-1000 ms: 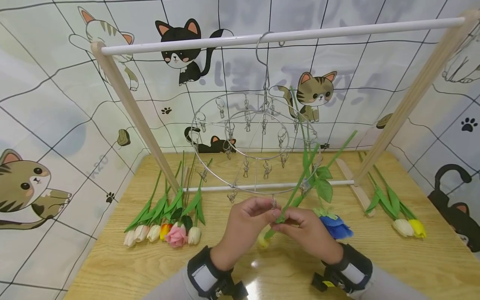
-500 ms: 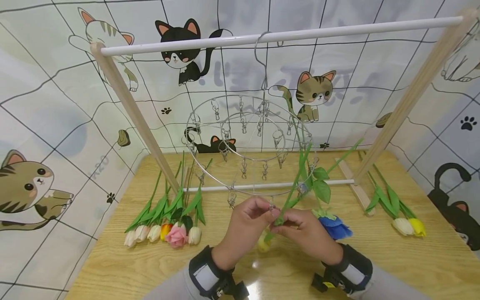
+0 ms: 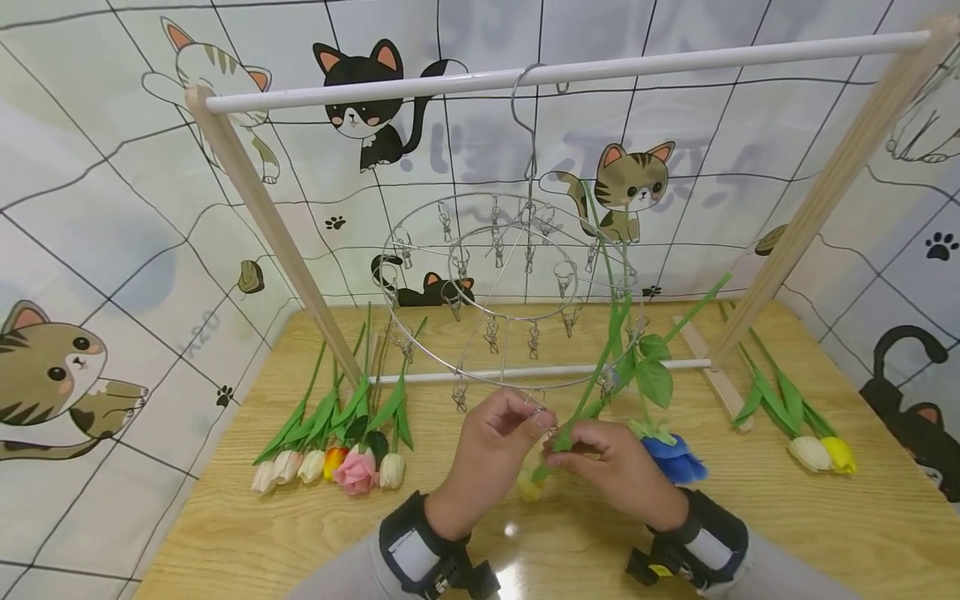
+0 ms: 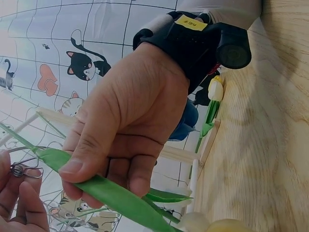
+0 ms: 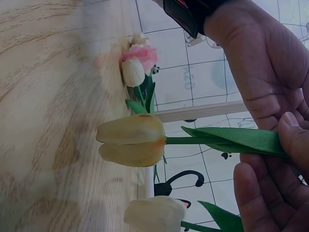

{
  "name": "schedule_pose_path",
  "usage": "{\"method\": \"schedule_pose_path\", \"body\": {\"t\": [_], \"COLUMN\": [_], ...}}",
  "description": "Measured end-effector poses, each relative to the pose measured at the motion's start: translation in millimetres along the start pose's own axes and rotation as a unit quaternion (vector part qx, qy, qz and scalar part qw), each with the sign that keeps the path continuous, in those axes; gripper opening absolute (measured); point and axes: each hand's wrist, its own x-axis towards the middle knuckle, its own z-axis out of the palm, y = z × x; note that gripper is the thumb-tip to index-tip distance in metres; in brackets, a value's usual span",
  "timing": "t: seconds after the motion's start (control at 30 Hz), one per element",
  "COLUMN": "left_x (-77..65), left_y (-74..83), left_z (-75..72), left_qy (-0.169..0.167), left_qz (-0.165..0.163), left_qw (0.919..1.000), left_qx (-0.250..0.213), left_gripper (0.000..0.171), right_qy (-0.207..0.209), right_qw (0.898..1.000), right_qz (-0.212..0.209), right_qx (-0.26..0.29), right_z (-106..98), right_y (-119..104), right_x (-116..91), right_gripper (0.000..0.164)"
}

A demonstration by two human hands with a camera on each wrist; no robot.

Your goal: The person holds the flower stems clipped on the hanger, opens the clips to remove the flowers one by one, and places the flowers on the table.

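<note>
In the head view, my left hand (image 3: 491,442) pinches a small metal clip (image 3: 536,408) at the near edge of the round wire drying hanger (image 3: 450,367). My right hand (image 3: 618,467) pinches the green stem of a pale yellow tulip between thumb and fingers, close beside the clip. The tulip bloom (image 5: 131,140) points down over the table in the right wrist view. In the left wrist view, the clip's wire coil (image 4: 18,170) sits between my left fingertips, apart from the stem. A blue flower (image 3: 675,458) with a leafy stem is just right of my right hand.
The hanger hooks over the white bar (image 3: 450,82) of a wooden rack and carries several other clips. Tulips and a pink rose (image 3: 356,471) lie at left. A white tulip (image 3: 810,454) and a yellow tulip (image 3: 840,454) lie at right. A cat-print sheet surrounds the table.
The hanger swayed left and then back right. The clip in my left fingers has tilted from upright to slanting toward the stem. My right hand has kept its pinch on the tulip.
</note>
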Motion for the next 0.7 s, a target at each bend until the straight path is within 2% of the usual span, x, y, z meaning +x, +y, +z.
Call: {"method": "schedule_pose_path", "body": {"t": [0.23,0.47,0.7], "left_x": [1.1,1.9,0.9], "left_y": [0.2,-1.0,1.5], "left_z": [1.4,2.9,3.1], "left_qy": [0.015,0.022,0.023], "left_qz": [-0.004,0.01,-0.016], "left_qw": [0.9999,0.9997,0.9996], "left_qx": [0.003,0.003,-0.002], "left_gripper": [0.015,0.016,0.017], "right_qy": [0.003,0.011,0.014], "right_qw": [1.0,1.0,1.0], "right_qz": [0.009,-0.001,-0.018], "right_qx": [-0.004,0.0,0.021], "right_z": [-5,-8,-11], "right_y": [-2,-3,-8], "right_x": [0,-1,-3], "right_gripper": [0.018,0.019,0.019]}}
